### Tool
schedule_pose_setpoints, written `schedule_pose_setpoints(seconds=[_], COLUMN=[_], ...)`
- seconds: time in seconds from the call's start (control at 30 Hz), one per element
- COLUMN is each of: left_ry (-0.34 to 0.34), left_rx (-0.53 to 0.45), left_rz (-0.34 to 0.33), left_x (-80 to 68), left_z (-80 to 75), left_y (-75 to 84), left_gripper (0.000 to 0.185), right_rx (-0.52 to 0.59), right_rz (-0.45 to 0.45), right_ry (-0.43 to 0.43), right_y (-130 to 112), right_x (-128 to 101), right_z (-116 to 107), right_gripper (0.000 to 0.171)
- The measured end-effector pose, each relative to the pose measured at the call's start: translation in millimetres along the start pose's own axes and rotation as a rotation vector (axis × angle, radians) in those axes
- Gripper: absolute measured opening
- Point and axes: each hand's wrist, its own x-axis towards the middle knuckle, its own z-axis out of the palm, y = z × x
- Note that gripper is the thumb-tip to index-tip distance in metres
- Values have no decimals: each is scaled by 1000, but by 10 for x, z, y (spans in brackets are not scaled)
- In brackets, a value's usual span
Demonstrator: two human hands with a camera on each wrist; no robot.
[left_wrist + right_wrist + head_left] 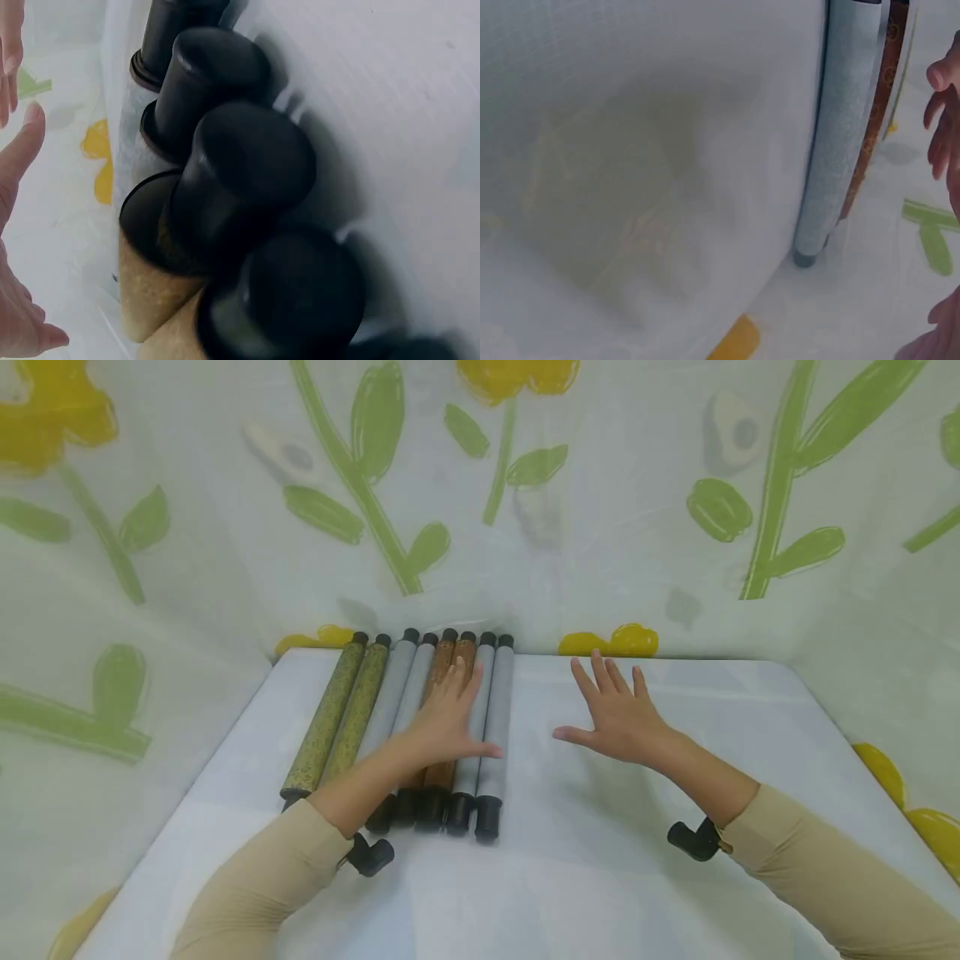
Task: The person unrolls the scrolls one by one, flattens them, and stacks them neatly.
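Observation:
Several long cylindrical rods with black ends lie side by side on the white table. Yellow-green speckled ones point(326, 718) are at the left, then grey ones point(386, 702), brown patterned ones point(441, 777) and more grey ones point(495, 718). My left hand point(442, 722) hovers over the brown and grey rods, fingers spread, holding nothing; it hides their middles. To the right of the row, my right hand point(618, 718) is raised above the table with fingers apart, also holding nothing. Thick black ends point(255, 154) fill the left wrist view. A grey rod point(840, 127) shows in the right wrist view.
The white table point(585, 877) meets a pale sheet point(615, 552) printed with green leaves and yellow flowers, which stands behind and at both sides. A black device point(369, 856) is worn at the left wrist, another point(696, 839) at the right.

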Motion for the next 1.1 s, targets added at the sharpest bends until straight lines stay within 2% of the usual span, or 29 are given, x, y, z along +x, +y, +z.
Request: schedule_pose_setpoints(seconds=[0.33, 0.43, 0.6, 0.83, 1.1], left_ry=[-9, -15, -24, -115, -161], left_rx=[-329, -391, -441, -428, -534], left_rz=[-132, -169, -180, -175, -215], left_x=[118, 128, 137, 185, 237], left_z=[149, 208, 259, 241, 218], left_y=[-25, -38, -33, -28, -32], left_gripper=[124, 125, 125, 120, 109], right_rx=[28, 34, 64, 57, 75], right_rz=[-1, 3, 18, 0, -22], right_ry=[-8, -18, -28, -18, -31], right_y=[-81, -98, -133, -200, -275], right_x=[158, 196, 269, 376, 499], right_z=[164, 216, 285, 369, 509], right_gripper=[101, 100, 99, 98, 96])
